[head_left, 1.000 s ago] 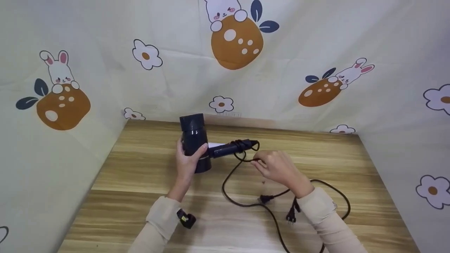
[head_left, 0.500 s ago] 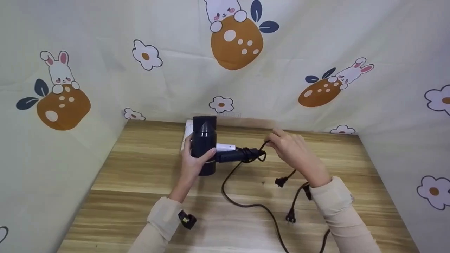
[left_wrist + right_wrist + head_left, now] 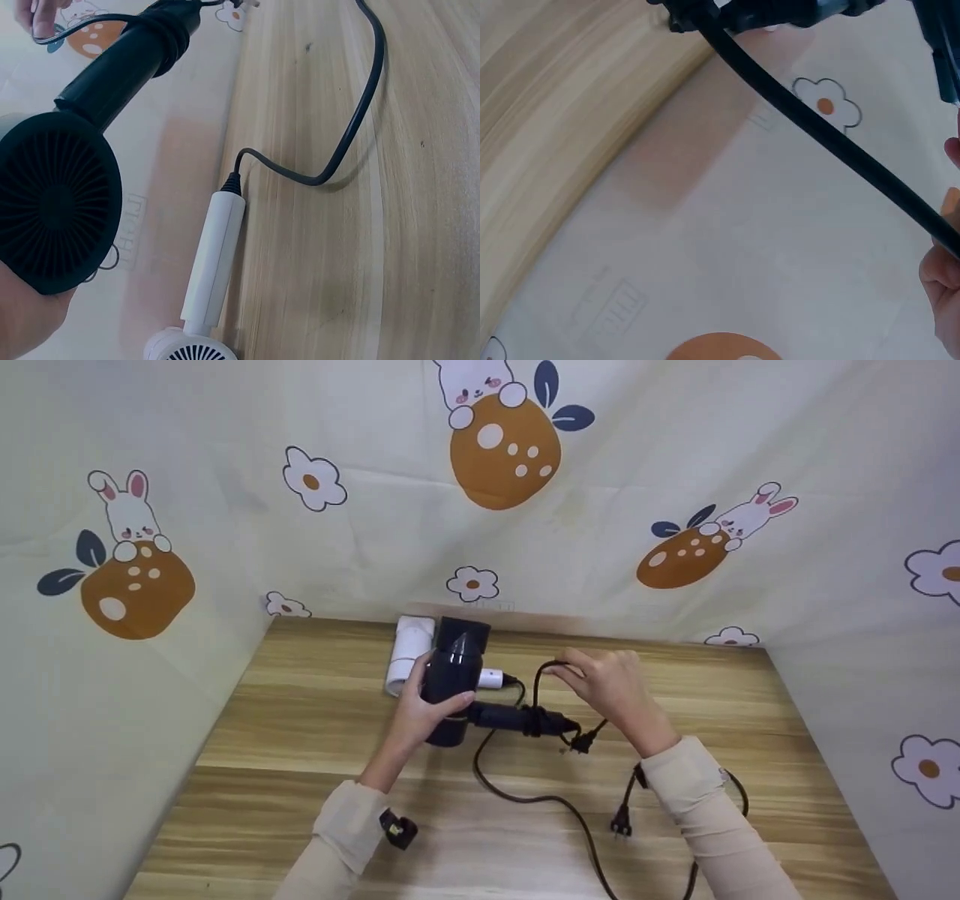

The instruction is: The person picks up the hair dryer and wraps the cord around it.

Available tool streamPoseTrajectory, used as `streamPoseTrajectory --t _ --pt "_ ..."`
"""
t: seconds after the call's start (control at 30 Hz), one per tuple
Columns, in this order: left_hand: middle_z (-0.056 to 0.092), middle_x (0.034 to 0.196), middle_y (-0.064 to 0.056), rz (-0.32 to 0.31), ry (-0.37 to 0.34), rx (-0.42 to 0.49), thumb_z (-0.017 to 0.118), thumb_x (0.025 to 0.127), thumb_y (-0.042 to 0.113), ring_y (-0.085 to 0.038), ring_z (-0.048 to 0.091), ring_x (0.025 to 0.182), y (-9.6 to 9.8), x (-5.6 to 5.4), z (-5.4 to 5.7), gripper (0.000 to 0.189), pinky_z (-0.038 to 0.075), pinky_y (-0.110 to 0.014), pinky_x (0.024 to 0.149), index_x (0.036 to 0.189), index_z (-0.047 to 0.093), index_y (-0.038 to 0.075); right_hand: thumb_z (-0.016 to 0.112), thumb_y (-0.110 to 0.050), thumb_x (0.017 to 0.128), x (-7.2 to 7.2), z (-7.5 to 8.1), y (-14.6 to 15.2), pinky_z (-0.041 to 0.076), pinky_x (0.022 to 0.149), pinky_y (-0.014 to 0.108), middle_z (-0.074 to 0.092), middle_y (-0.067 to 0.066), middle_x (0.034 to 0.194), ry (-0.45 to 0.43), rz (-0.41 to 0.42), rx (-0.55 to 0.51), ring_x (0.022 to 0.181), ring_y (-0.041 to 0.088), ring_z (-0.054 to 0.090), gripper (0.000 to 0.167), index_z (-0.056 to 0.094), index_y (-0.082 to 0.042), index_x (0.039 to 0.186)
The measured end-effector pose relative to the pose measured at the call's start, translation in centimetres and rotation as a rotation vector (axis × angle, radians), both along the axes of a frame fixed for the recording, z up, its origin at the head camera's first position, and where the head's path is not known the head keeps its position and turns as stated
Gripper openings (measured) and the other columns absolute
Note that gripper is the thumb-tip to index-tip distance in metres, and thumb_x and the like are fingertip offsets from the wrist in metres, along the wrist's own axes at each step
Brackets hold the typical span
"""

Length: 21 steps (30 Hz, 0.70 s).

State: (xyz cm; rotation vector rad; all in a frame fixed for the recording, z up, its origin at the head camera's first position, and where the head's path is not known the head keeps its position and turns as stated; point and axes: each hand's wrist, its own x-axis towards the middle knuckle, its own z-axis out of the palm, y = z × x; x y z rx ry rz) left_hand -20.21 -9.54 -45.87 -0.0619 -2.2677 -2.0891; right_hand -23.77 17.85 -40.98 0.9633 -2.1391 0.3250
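My left hand (image 3: 420,712) grips the barrel of a dark hair dryer (image 3: 453,667), thumb across its near side. The dryer's handle (image 3: 499,718) points right, with turns of black cord wound round it. My right hand (image 3: 611,686) pinches that cord (image 3: 537,682) between thumb and fingertips, to the right of and above the handle. In the left wrist view the dryer's round vented end (image 3: 58,206) faces the camera, and the wound cord (image 3: 161,34) shows near the handle's end. A plug (image 3: 582,741) hangs on the cord below my right hand.
A white hair dryer (image 3: 411,649) lies at the back of the wooden table (image 3: 300,735), partly behind the dark one. Its black cord (image 3: 551,797) loops toward the front, and a second plug (image 3: 621,821) lies at the right. A printed cloth (image 3: 360,547) hangs behind.
My left hand has carried the dark dryer to the right and slightly nearer, uncovering the white one. My right hand rose with the cord, then came back slightly left.
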Motion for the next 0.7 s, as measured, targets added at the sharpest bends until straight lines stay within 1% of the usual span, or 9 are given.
streamPoseTrajectory --t 0.1,0.17,0.27,0.33,0.43,0.6,0.7 --pt "0.055 0.123 -0.014 -0.016 -0.002 0.005 0.078 0.071 0.014 -0.025 0.055 0.104 -0.2 -0.2 -0.5 0.078 0.042 -0.04 0.093 0.138 0.038 0.016 0.078 -0.03 0.071 -0.3 -0.7 0.2 0.016 0.035 0.021 0.054 -0.004 0.044 0.041 -0.072 0.025 0.033 0.006 0.027 0.021 0.063 -0.016 0.075" --pt "0.057 0.12 -0.013 -0.034 -0.002 0.011 0.078 0.071 0.016 -0.024 0.055 0.103 -0.2 -0.2 -0.7 0.077 0.042 -0.039 0.093 0.138 0.039 0.017 0.076 -0.035 0.073 -0.3 -1.2 0.2 0.012 0.037 0.02 0.048 -0.004 0.04 0.055 -0.106 0.041 0.034 0.005 0.021 0.024 0.061 -0.017 0.075" --pt "0.057 0.119 -0.011 -0.064 -0.015 0.044 0.077 0.072 0.019 -0.022 0.055 0.103 -0.2 -0.1 -0.8 0.075 0.04 -0.037 0.094 0.137 0.04 0.017 0.074 -0.039 0.074 -0.3 -1.8 0.0 0.008 0.039 0.02 0.044 -0.004 0.038 0.052 -0.119 0.036 0.037 0.003 0.015 0.025 0.061 -0.018 0.075" --pt "0.057 0.119 -0.011 -0.08 -0.033 0.088 0.076 0.073 0.02 -0.021 0.054 0.103 -0.2 0.0 -0.8 0.074 0.039 -0.036 0.095 0.138 0.041 0.017 0.075 -0.037 0.073 -0.2 -2.1 -0.2 0.009 0.038 0.019 0.047 -0.005 0.04 0.023 -0.097 0.006 0.037 0.002 0.017 0.023 0.063 -0.018 0.073" --pt "0.055 0.119 -0.011 -0.102 -0.055 0.183 0.071 0.075 0.017 -0.02 0.053 0.102 -0.2 0.1 -0.9 0.069 0.038 -0.035 0.095 0.137 0.041 0.014 0.076 -0.033 0.073 -0.2 -2.5 -0.6 0.015 0.037 0.017 0.053 -0.005 0.044 -0.057 -0.047 -0.06 0.036 0.001 0.023 0.018 0.067 -0.017 0.071" --pt "0.055 0.114 -0.009 -0.142 -0.067 0.328 0.065 0.077 0.012 -0.019 0.056 0.096 0.1 0.4 -0.7 0.064 0.041 -0.033 0.092 0.136 0.04 0.009 0.072 -0.03 0.078 0.3 -3.2 -1.4 0.031 0.04 0.018 0.062 -0.003 0.054 -0.243 0.014 -0.121 0.041 0.001 0.033 0.019 0.072 -0.012 0.071" --pt "0.055 0.111 -0.007 -0.137 -0.073 0.402 0.062 0.079 0.013 -0.018 0.057 0.093 0.2 0.5 -0.4 0.062 0.043 -0.032 0.089 0.136 0.038 0.009 0.07 -0.025 0.081 0.9 -3.8 -1.9 0.037 0.042 0.018 0.063 -0.003 0.055 -0.355 0.049 -0.143 0.042 0.001 0.04 0.016 0.071 -0.012 0.071"
